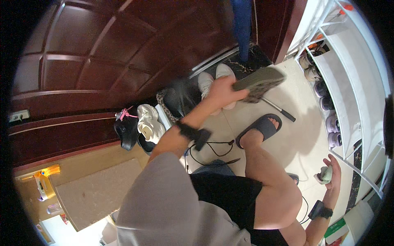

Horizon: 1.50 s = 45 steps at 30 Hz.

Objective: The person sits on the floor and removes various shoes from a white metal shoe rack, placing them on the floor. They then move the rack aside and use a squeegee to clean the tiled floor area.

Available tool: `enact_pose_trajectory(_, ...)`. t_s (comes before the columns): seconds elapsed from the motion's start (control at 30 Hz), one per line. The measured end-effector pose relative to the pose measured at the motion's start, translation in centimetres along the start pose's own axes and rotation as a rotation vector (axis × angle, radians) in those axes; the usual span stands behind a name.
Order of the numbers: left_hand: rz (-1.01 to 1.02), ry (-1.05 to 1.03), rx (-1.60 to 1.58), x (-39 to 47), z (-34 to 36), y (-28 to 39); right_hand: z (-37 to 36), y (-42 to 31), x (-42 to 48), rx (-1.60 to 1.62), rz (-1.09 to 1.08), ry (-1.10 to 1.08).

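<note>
My left hand (224, 92) grips a dark olive piece of footwear (261, 80), blurred and tilted with its sole side facing up; whether it is a shoe or a slipper I cannot tell. A pair of white shoes (225, 71) stands on the floor behind that hand, partly covered by it. Out to the lower right, my right hand (334, 172) holds a crumpled pale green wad (325, 176) with darker patches, perhaps cloth. Below the raised footwear lies a metal rod with a black grip (281, 111).
A white shoe rack (341, 61) holding several shoes stands at right. Black clogs (126, 132) and cream sneakers (150, 123) sit by the dark red panelled door (101, 40). A black cord (220, 150) loops on the floor near my slippered foot (261, 129). Cardboard (98, 193) lies at left.
</note>
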<state>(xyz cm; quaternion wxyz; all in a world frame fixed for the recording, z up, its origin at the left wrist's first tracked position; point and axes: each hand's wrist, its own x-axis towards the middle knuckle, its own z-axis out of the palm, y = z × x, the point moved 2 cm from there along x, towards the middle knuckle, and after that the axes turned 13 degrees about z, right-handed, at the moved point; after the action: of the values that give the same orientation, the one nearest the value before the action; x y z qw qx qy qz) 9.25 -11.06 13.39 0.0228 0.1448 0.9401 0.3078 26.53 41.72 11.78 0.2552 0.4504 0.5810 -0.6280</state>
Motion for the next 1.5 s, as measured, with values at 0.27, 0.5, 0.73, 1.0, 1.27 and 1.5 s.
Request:
enact_pose_trajectory(0.27,-0.734,0.659,-1.358,-25.5,-5.8,-11.6,5.5,-1.8,-2.2,-0.130,-0.026,-0.140)
enact_pose_trajectory(0.5,-0.956,0.927,-0.538,-29.2,-8.1,-15.9,8.6,-3.0,-2.6,-0.160,-0.050,-0.182)
enact_pose_trajectory(0.73,-1.276,0.077,0.282,-29.2,-5.7,-23.6,7.9,-3.0,-2.4,-0.133,-0.177,-0.168)
enact_pose_trajectory(1.0,-0.224,0.162,0.621,-9.3,-6.4,-5.6,2.7,-1.3,-0.7,0.141,-0.053,-0.083)
enact_pose_trajectory(1.27,0.302,-0.466,0.122,14.0,8.9,4.9,-7.5,4.7,7.9,-0.102,-0.016,0.376)
enact_pose_trajectory(1.5,0.537,-0.511,0.463,22.9,21.5,11.5,-5.0,5.0,10.5,-0.750,-0.238,0.906)
